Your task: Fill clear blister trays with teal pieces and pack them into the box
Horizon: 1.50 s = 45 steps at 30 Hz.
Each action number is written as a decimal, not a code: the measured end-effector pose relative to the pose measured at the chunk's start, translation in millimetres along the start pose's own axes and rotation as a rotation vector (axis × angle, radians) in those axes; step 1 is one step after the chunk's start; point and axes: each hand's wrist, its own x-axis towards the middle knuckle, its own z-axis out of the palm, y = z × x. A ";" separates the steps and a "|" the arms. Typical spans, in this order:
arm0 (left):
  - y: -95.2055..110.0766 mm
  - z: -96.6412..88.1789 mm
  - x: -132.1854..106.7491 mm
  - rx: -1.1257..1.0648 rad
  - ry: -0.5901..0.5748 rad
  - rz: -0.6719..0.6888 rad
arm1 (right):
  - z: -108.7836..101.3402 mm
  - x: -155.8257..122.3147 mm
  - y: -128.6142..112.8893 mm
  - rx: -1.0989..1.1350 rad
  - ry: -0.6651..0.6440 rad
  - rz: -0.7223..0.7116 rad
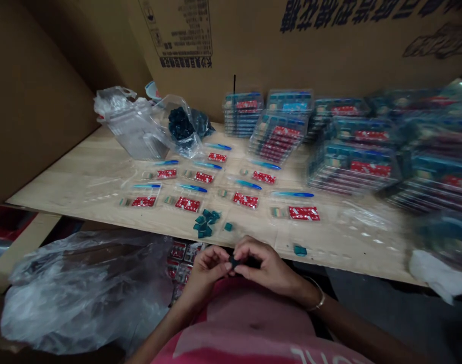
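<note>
At the table's front edge, my left hand (211,265) and my right hand (263,265) meet with bent fingers. Both pinch a small dark piece (234,261), partly hidden by the fingertips; its exact kind is unclear. Just beyond my hands lies a heap of small dark-green pieces (206,222), with one loose green piece (228,227) beside it. Another green piece (300,250) lies farther right. Behind these, several clear plastic trays are spread out, each with a blue pen (293,194), a red patterned packet (304,213) and a small pale-and-green block (279,212).
Stacks of filled clear trays (352,169) crowd the right side. At back left are nested empty trays (135,131) and an open plastic bag (185,144) of dark pieces. A cardboard wall (246,60) rises behind. Crumpled plastic (90,288) hangs below the table (79,177).
</note>
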 end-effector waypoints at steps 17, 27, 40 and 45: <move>-8.9 -2.8 26.2 1.114 0.049 0.843 | -18.4 45.9 17.0 -0.887 -0.152 0.004; -8.5 -39.5 31.3 1.389 0.347 0.703 | -17.9 85.2 4.2 -0.852 -0.096 -0.024; -21.0 -41.1 43.6 1.442 0.383 0.700 | -23.0 147.7 -0.9 -1.016 -0.444 -0.006; -21.2 -40.4 43.3 1.433 0.404 0.697 | -19.7 149.1 0.0 -1.070 -0.513 -0.020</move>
